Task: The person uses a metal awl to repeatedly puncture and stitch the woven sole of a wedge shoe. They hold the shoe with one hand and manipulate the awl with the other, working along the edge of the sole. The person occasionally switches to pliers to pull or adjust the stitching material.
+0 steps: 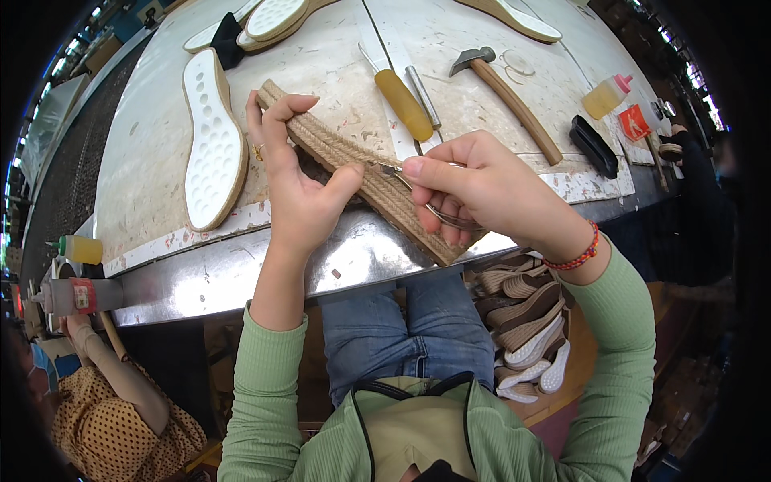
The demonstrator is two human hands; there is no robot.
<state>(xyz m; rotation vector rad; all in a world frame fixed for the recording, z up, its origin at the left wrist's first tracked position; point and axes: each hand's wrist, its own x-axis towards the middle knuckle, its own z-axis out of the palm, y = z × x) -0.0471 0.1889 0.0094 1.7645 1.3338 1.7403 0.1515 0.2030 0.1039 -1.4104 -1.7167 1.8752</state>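
Observation:
A braided rope shoe sole [401, 210] is tilted on its side over the table's front edge, its woven side wall facing up. My left hand [301, 189] grips it, fingers over the far end and thumb pressed on the braid. In my right hand [474, 185] are small metal scissors [438, 212], their loops partly hidden by my fingers. The scissors' tips meet the upper edge of the braid, close to my left thumb. To the left of my left hand lies another sole [215, 153], its white dimpled face up.
Beyond the sole lie a yellow-handled knife [403, 104], a metal rod [424, 98] and a hammer [510, 100]. Glue bottles [606, 96] and a black brush-like block [594, 147] stand right. More bottles [80, 296] are left, near a co-worker's arm [120, 377]. Several soles [526, 321] are piled below.

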